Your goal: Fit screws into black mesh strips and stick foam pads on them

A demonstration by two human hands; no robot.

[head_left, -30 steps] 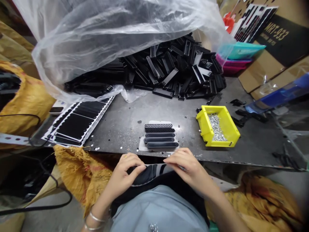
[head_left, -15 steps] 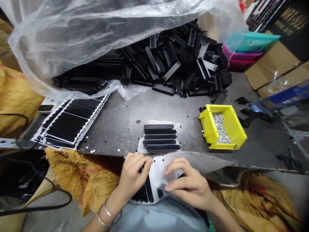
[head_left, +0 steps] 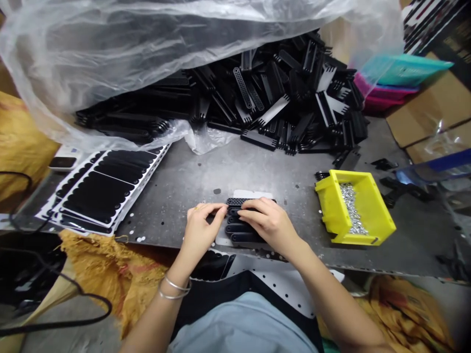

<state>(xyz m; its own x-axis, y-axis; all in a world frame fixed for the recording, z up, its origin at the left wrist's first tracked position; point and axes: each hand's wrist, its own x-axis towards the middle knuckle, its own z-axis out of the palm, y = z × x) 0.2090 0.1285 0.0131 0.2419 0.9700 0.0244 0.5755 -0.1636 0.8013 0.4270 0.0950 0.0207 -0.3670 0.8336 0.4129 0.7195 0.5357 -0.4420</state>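
A short stack of black perforated strips (head_left: 239, 234) lies on a white backing near the front edge of the grey metal table (head_left: 191, 181). My left hand (head_left: 201, 226) is at the stack's left end, thumb and forefinger pinched; what they pinch is hidden. From the right, my right hand (head_left: 268, 221) covers the upper strips with bent fingers pressed together on them. On my lap lie a sheet of black stickers (head_left: 217, 265) and a white punched backing sheet (head_left: 287, 284).
A large heap of black comb-like parts (head_left: 287, 103) fills the back of the table under a clear plastic bag (head_left: 128, 54). Sticker sheets (head_left: 99, 189) lie at the left, a yellow bin of small screws (head_left: 353, 208) at the right. Beyond are cardboard boxes and coloured trays (head_left: 397, 73).
Both hands rose from the sheet on my lap to the strips on the table. The sheet now rests on my lap. The view shifted, so the table sits lower in frame.
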